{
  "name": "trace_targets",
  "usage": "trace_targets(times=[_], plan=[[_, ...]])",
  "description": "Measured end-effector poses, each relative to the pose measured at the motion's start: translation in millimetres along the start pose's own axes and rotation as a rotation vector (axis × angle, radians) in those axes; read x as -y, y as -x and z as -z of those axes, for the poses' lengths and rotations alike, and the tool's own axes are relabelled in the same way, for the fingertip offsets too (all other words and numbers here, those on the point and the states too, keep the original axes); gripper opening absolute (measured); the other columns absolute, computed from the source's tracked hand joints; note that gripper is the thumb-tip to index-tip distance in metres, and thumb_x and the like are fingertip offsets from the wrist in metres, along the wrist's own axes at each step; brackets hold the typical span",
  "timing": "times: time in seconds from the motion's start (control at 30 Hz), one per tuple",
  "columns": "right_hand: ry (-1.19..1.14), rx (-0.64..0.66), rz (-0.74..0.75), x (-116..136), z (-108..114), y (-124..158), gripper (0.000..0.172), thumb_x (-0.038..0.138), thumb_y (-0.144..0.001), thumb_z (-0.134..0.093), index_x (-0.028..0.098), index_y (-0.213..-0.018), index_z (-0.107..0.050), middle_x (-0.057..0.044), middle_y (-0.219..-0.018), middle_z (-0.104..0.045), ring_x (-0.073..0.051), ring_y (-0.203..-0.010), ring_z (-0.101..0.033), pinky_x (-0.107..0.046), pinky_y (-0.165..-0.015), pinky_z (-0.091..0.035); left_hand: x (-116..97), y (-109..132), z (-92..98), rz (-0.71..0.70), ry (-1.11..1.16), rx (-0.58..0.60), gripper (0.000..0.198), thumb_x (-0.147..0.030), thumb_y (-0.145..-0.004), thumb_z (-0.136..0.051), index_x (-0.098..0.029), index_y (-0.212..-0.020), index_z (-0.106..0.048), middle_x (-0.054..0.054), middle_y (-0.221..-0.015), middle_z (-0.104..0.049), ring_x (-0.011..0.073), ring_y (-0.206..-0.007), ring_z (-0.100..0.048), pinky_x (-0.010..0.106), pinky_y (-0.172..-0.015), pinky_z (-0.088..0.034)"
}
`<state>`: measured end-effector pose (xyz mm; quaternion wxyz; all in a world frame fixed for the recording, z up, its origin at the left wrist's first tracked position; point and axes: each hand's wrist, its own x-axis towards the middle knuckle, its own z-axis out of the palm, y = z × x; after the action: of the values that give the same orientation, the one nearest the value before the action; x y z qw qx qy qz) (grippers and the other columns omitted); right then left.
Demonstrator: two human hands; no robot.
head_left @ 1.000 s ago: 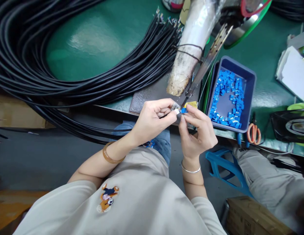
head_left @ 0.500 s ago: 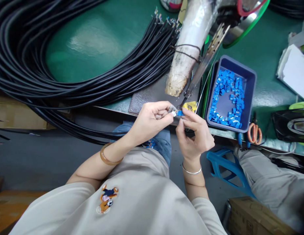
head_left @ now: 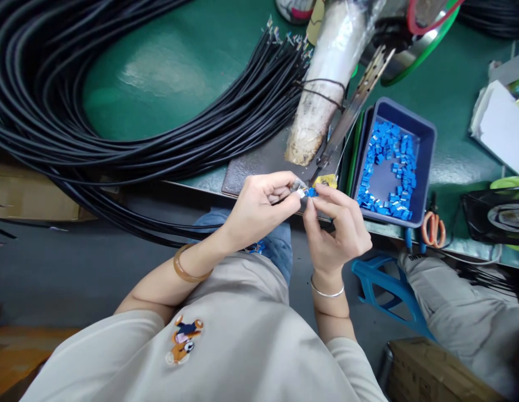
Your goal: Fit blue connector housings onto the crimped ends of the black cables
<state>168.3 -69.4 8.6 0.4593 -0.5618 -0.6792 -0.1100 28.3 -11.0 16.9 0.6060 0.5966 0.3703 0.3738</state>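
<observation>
My left hand (head_left: 263,209) pinches the stripped end of a black cable, where thin wires come out close to its covered fingertips. Between thumb and fingers of my right hand (head_left: 337,223) is a small blue connector (head_left: 310,192), meeting the wire ends. Just above them the tip of a soldering iron (head_left: 320,163) points down, apparently at the wires; whether it touches them I cannot tell. A yellow pad (head_left: 326,181) lies right behind the connector. The fingers partly hide the joint between wires and connector.
A thick bundle of black cables (head_left: 192,139) crosses the left of the green table (head_left: 159,72). A wrapped white tube (head_left: 322,84) slants down beside the iron. Right of it stand a bin (head_left: 429,162) of blue connectors and orange-handled scissors (head_left: 433,229). Another person's leg (head_left: 439,290) is at right.
Both hands have shifted slightly to the right, with the wires and the blue connector still held together. The connector now sits a little closer to the iron's tip.
</observation>
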Motion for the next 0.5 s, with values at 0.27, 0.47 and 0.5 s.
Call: trace_targets(times=[0.27,0.47,0.5], plan=[[0.013,0.02,0.022,0.1,0.8,3.0,0.02,0.006,-0.081,-0.072,0.02,-0.091,-0.063,-0.004,-0.102,-0.078,-0.013,-0.087,-0.076,-0.024,-0.081,-0.063,1.6,2.1,4.8,0.025,-0.03,0.02,0.011,-0.017,-0.084,-0.056,-0.014,-0.073,-0.057,-0.006,-0.056,-0.037,0.0044,-0.051,-0.029,0.02,-0.048,-0.022],[0.004,0.017,0.012,-2.5,-0.7,1.3,0.019,0.005,-0.081,-0.072,0.019,-0.091,-0.065,-0.005,-0.101,-0.078,-0.014,-0.092,-0.075,-0.025,-0.085,-0.062,2.1,0.4,2.2,0.009,-0.034,0.015,0.013,-0.018,-0.086,-0.056,-0.015,-0.073,-0.056,-0.005,-0.056,-0.036,0.0046,-0.051,-0.029,0.02,-0.047,-0.021],[0.007,0.014,0.009,-2.7,-0.8,1.0,0.019,0.006,-0.082,-0.072,0.02,-0.092,-0.065,-0.004,-0.101,-0.078,-0.014,-0.092,-0.075,-0.025,-0.085,-0.062,2.4,0.1,1.8,0.004,-0.037,0.014,0.013,-0.018,-0.086,-0.055,-0.015,-0.074,-0.056,-0.005,-0.057,-0.036,0.0047,-0.051,-0.029,0.02,-0.048,-0.022]])
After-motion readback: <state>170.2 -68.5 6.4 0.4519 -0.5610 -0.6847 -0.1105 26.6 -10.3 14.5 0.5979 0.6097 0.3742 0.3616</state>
